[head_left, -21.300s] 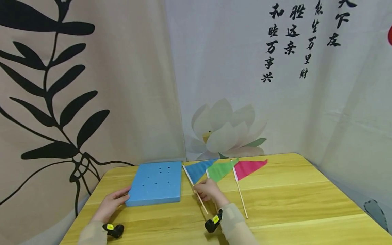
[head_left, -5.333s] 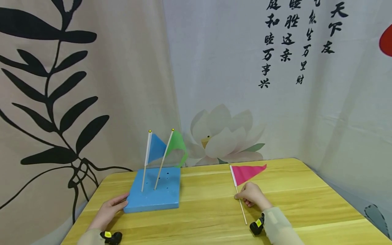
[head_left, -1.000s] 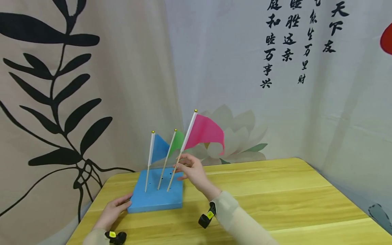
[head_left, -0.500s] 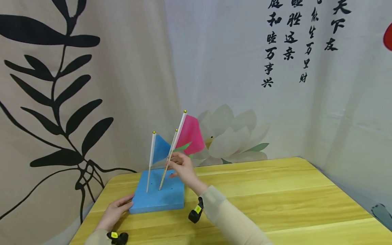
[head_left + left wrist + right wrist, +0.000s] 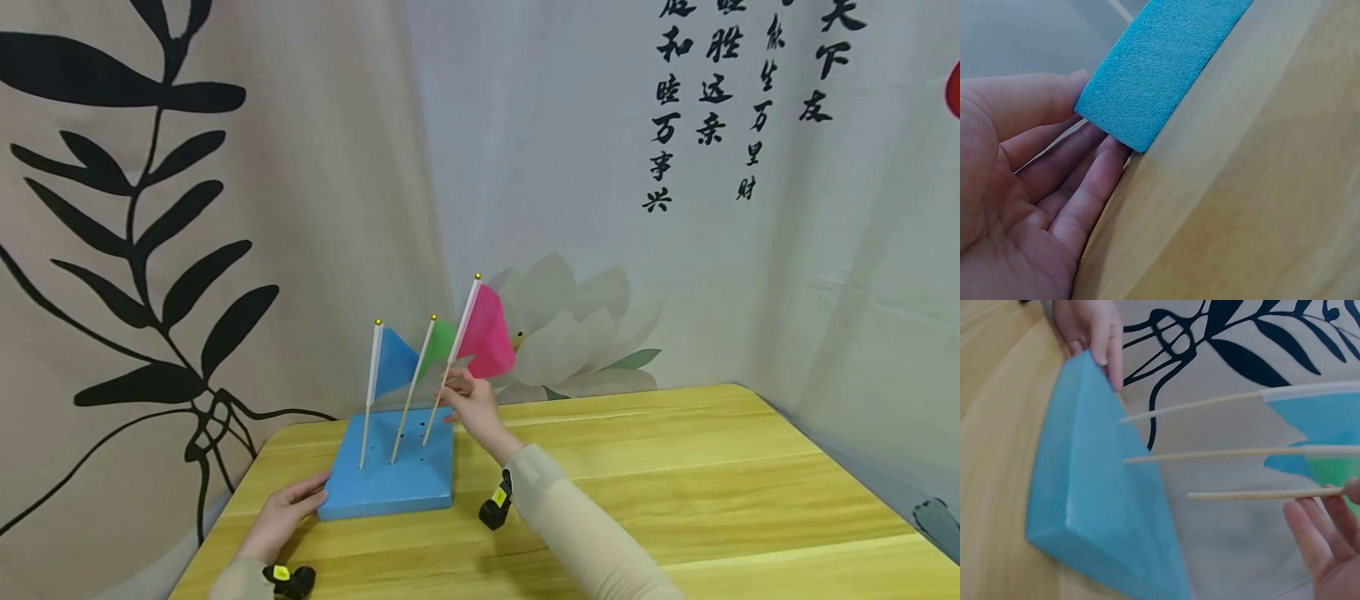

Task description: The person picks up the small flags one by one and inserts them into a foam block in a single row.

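Observation:
My right hand (image 5: 478, 417) pinches the thin wooden stick of a pink pennant flag (image 5: 486, 333) above the blue foam block (image 5: 386, 492). In the right wrist view the stick's free lower end (image 5: 1197, 495) hangs apart from the block's holed top. A blue flag (image 5: 392, 364) and a green flag (image 5: 437, 346) stand in the block, both leaning a little right. At the block's left side rests my left hand (image 5: 281, 512), its fingers extended. The left wrist view shows the thumb and fingers (image 5: 1094, 181) touching the block's end.
Several small holes dot the block's top, around the sticks. The block lies flat on a wood-grain table (image 5: 637, 492), near its far left edge. Behind hangs a curtain (image 5: 337, 208) printed with black leaves, a lotus and writing.
The pink flag was lifted off the table and brought over the block. Within the last second it swung left across the green flag, then back right. The left hand stays at the block's side.

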The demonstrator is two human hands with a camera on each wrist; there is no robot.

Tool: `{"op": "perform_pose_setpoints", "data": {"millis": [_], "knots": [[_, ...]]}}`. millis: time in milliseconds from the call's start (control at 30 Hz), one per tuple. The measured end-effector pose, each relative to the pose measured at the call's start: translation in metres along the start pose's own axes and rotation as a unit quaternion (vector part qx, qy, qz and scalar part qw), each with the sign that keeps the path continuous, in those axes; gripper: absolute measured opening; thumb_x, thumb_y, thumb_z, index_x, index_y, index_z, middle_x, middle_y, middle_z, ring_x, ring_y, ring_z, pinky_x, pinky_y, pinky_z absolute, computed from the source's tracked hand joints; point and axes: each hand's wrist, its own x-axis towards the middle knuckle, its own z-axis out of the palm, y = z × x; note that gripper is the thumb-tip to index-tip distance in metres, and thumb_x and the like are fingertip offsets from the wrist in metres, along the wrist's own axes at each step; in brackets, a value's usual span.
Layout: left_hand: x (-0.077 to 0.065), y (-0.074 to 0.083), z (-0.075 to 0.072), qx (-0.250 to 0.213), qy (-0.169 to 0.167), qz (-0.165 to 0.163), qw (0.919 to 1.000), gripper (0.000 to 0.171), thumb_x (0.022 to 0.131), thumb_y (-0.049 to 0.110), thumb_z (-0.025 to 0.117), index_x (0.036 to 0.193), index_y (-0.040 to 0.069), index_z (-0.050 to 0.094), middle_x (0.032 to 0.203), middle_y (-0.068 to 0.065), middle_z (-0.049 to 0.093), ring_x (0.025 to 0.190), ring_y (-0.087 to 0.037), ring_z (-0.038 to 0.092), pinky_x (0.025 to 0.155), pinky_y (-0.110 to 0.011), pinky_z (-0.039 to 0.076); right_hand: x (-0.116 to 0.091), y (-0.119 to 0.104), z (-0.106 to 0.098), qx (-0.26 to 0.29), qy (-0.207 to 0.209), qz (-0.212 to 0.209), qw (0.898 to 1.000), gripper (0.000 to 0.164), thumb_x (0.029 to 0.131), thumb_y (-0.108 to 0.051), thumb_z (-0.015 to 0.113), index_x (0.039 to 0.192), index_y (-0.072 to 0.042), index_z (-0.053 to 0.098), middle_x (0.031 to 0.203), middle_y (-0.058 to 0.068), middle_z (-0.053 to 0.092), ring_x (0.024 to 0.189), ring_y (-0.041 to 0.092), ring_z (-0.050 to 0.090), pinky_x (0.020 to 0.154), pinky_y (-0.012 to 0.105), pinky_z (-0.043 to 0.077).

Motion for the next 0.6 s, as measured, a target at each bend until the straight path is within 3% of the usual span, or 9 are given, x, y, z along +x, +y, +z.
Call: {"op": "perform_pose_setpoints", "data": {"millis": [133,233,400,600], "knots": [[-0.002,-0.001,0.001,-0.002,0.001,0.000,1.0000,0.060,0.097,0.031,0.061,0.142,-0.005,0.044,0.147,-0.026,0.038,0.132,-0.044,0.038,0.103,-0.052,0.041,0.002,0.014,-0.002,0.009,-0.004,0.013,1.000,0.019,0.096,-0.007,0.059,0.114,-0.001,0.060,0.102,0.019,0.066,0.089,0.032,0.068,0.067,0.045,0.060],[-0.004,0.000,0.002,0.002,0.004,0.003,1.0000,0.059,0.097,0.030,0.060,0.142,-0.005,0.045,0.147,-0.027,0.038,0.131,-0.044,0.039,0.102,-0.051,0.043,0.001,0.018,-0.002,0.013,-0.002,0.019,1.000,0.021,0.096,-0.005,0.060,0.115,0.002,0.059,0.099,0.014,0.068,0.090,0.036,0.067,0.067,0.049,0.059],[-0.003,0.002,0.001,0.011,0.010,0.008,0.9999,0.058,0.097,0.029,0.060,0.142,-0.005,0.045,0.146,-0.027,0.038,0.131,-0.043,0.040,0.102,-0.051,0.042,0.002,0.024,0.001,0.004,-0.001,0.020,1.000,0.022,0.097,-0.003,0.057,0.118,0.003,0.057,0.104,0.021,0.067,0.093,0.040,0.066,0.065,0.049,0.059],[-0.002,0.001,0.000,0.007,0.004,0.011,0.9999,0.058,0.098,0.029,0.059,0.142,-0.005,0.044,0.147,-0.027,0.037,0.132,-0.044,0.038,0.103,-0.052,0.041,0.004,0.031,0.004,-0.004,0.000,0.038,0.999,0.017,0.097,-0.007,0.060,0.112,0.000,0.059,0.107,0.021,0.067,0.091,0.035,0.067,0.064,0.044,0.060]]}}
